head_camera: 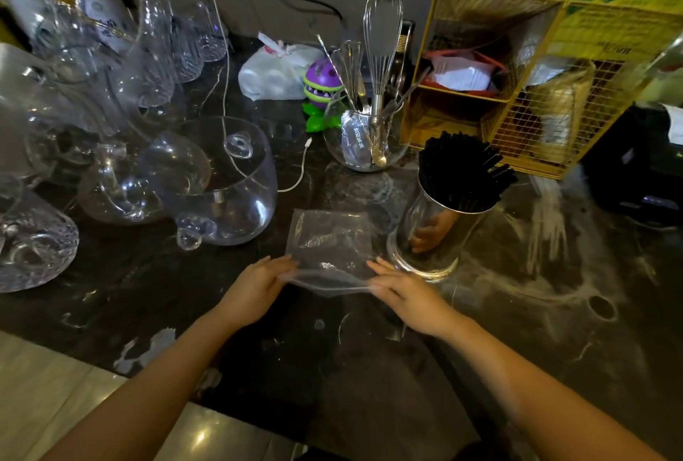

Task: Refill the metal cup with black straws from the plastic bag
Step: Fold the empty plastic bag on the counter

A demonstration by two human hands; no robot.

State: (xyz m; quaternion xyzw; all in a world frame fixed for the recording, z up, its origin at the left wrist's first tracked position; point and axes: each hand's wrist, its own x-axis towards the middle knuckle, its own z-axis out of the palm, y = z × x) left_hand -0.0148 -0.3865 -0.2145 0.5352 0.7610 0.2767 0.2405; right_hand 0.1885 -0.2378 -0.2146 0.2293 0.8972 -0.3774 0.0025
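Flattening the emptied plastic bag (330, 246) looks like the step in hand — left hand (258, 288) and right hand (404, 294) each pinch a near corner of the limp, crinkled film. Black straws (464, 168) bristle from the shiny metal cup (430, 235), just right of it mid-counter (554, 312). Next, probably: fold or discard it.

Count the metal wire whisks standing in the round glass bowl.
2. The tall metal wire whisk rises at the middle of the round glass bowl; the shorter metal wire whisk stands left of it. Other utensils may hide more.
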